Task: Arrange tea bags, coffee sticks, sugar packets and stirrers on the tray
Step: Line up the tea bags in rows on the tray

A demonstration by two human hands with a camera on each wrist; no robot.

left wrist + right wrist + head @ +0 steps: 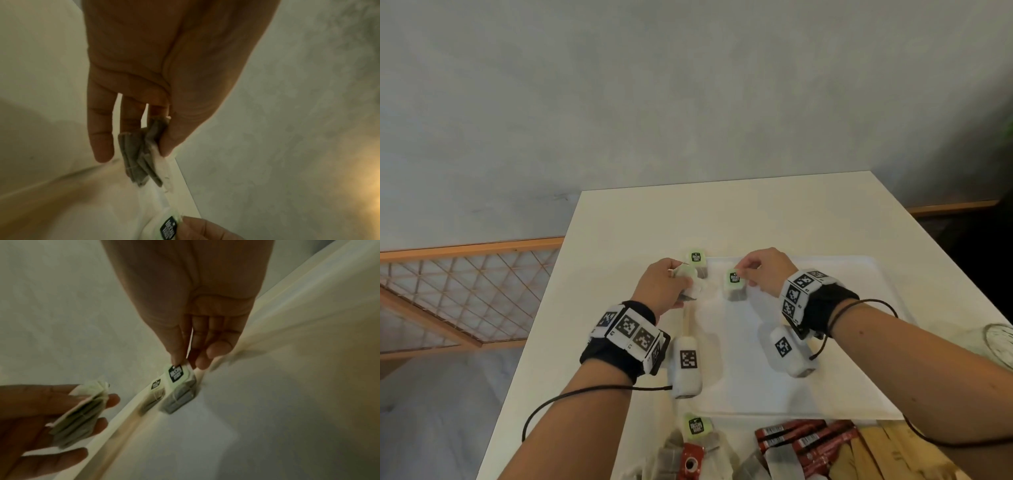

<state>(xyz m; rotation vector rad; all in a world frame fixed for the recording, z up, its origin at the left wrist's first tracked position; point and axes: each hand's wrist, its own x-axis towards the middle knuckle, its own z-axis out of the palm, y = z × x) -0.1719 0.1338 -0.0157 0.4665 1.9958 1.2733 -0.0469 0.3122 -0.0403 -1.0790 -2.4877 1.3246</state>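
Observation:
A white tray (808, 308) lies on the white table (619, 240). My right hand (744, 277) pinches the green tag of a tea bag (734, 286) between thumb and finger, and the bag's lower end is at the tray floor near the far-left corner. The right wrist view shows the same right hand (188, 363), tea bag (179, 399) and tray (236, 443). A second tea bag (697, 262) (154, 395) rests at that corner by the rim. My left hand (681, 281) (133, 151) hovers over the tray's left rim and grips a small stack of tea bags (690, 286) (139, 155) (82, 415).
At the table's near edge lie more tea bags (698, 428), a bunch of red coffee sticks (808, 442) and wooden stirrers (887, 452). A round glassy object (1000, 342) sits at the right edge. A wooden lattice (465, 291) stands beyond the table's left edge.

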